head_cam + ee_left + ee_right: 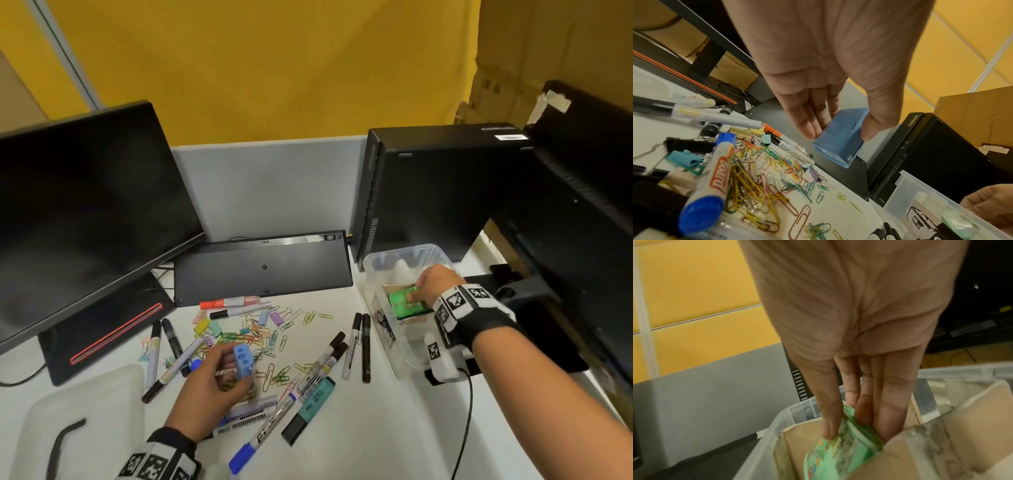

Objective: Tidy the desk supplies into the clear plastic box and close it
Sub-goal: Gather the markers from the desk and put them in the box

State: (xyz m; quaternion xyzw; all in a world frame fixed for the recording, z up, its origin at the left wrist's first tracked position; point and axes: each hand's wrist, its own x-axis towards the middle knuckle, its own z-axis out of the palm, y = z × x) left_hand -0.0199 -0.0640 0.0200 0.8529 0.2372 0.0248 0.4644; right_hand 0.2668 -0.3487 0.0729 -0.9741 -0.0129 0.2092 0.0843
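Observation:
The clear plastic box [378,274] stands at the right of the desk, lid off, with cardboard dividers [972,431] inside. My right hand [430,286] reaches into it and pinches a green packet [406,303], also seen as the green packet [834,456] between thumb and fingers. My left hand [219,373] hovers over the pile of coloured paper clips [253,337] and grips a blue block [244,361] with round holes in its top; the blue block [840,138] sits between thumb and fingers. Markers [365,346] and a teal highlighter [308,409] lie scattered about.
The box's translucent lid [78,428] lies at the near left. A monitor [85,212] stands on the left, an upturned keyboard [263,267] leans at the back, and a black computer case [438,185] rises behind the box. A cable [467,418] runs from my right wrist.

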